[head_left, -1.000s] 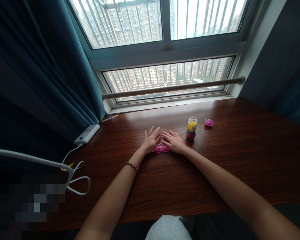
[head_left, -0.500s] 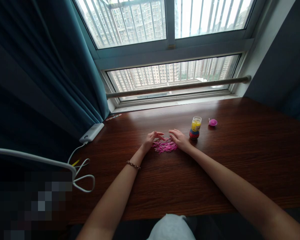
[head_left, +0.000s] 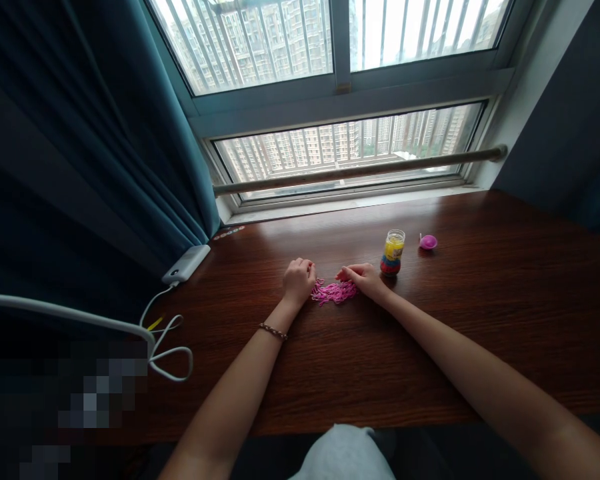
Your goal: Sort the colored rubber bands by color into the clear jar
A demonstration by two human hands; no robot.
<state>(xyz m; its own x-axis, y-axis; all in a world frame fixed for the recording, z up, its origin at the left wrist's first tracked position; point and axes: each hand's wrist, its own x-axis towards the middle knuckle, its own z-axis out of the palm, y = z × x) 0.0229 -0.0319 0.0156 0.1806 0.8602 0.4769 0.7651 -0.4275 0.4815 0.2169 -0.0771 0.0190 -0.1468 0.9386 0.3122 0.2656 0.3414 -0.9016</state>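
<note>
A small heap of thin pink strands (head_left: 335,292) lies on the brown wooden table between my two hands. At its left edge my left hand (head_left: 299,281) is closed, fingers curled in and mostly hidden from view; whether a strand is in them does not show. My right hand (head_left: 364,277) is over the heap's right edge, its thumb and fingers pinched together at the tips. What the pinch holds, if anything, is too small to tell. Just beyond this hand stands an open clear jar (head_left: 393,253) with yellow, blue and red colours.
A bright pink rounded lid-like piece (head_left: 429,242) lies right of the jar. On the table's left side are a white power strip (head_left: 186,265) and a looped white cable (head_left: 170,353). A blue curtain (head_left: 180,167) hangs at left, and a window rail (head_left: 360,172) runs behind the table.
Both hands went from loosely spread fingers to closed ones. The left fingers curled in and drew back from the heap; the right fingers came together in a pinch.
</note>
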